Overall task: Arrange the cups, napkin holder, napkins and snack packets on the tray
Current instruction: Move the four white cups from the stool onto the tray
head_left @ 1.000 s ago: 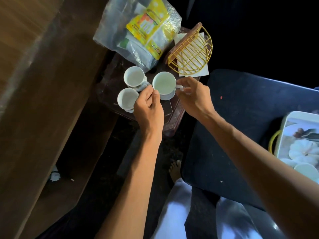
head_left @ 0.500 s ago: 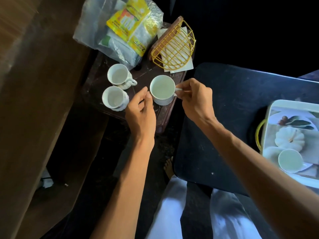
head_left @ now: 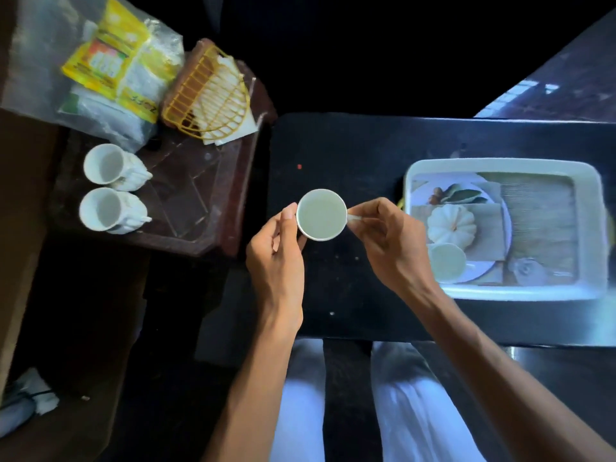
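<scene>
- The cup (head_left: 321, 215) is held over the table (head_left: 350, 145) near its left edge; bare surface is seen between it and the tray (head_left: 500, 163).
- Its handle is pinched by the right hand (head_left: 390, 243).
- Its side is gripped by the curled left hand (head_left: 276, 258).

No legible text (snack packet (head_left: 106, 63) print blurred)

before me: black table (head_left: 366, 145) | my left: low reddish-brown side table (head_left: 186, 195) | far left: wooden panel (head_left: 20, 245) | light: dim
</scene>
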### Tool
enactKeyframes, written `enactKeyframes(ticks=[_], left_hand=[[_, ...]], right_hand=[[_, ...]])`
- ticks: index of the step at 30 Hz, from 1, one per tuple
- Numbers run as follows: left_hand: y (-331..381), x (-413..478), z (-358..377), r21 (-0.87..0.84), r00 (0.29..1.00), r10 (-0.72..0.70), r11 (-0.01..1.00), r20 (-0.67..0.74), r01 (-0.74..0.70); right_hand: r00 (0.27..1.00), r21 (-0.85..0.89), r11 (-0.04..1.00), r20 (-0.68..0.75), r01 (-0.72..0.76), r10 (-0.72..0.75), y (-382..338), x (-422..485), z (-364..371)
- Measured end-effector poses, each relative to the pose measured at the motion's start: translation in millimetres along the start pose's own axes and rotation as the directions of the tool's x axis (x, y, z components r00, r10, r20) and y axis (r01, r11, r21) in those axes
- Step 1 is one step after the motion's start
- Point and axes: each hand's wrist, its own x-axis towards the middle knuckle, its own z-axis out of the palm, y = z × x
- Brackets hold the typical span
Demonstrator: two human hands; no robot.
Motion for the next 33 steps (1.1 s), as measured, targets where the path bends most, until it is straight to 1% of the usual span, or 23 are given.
enactKeyframes(ticks=[9, 13, 20, 27, 33], left_hand=[[-34.8, -49.8, 93.8, 0.084, 0.988, -0.038, 0.996, 0.152, 0.025], [-48.2, -57.2, 131.0, 0.129, 0.977, -0.057, 0.991, 0.207, 0.03], [-68.7, -49.4, 170.5, 0.187, 0.988, -0.059, 0.982, 0.145, 0.031], [-87.8, -36.5, 171.9, 0.297, 0.995, -0.052, 0.955, 0.084, 0.025], [-98.0, -33.6, 175.1, 0.314, 0.996, -0.048, 0.949, 0.07, 0.023]], right_hand=[[0.992, 0.015, 0.996, -0.085, -0.092, 0.093, 55.2, -11.4, -110.1], [0.99, 0.01, 0.993, -0.08, -0.114, 0.114, 77.0, -3.7, -149.3], [0.992, -0.011, 0.995, -0.082, -0.098, 0.097, 114.8, 19.6, -164.9], [0.994, 0.034, 0.994, -0.016, -0.105, 0.106, 140.1, 24.5, -153.9], [0.994, 0.018, 0.994, 0.012, -0.106, 0.106, 151.1, 30.1, -151.4]])
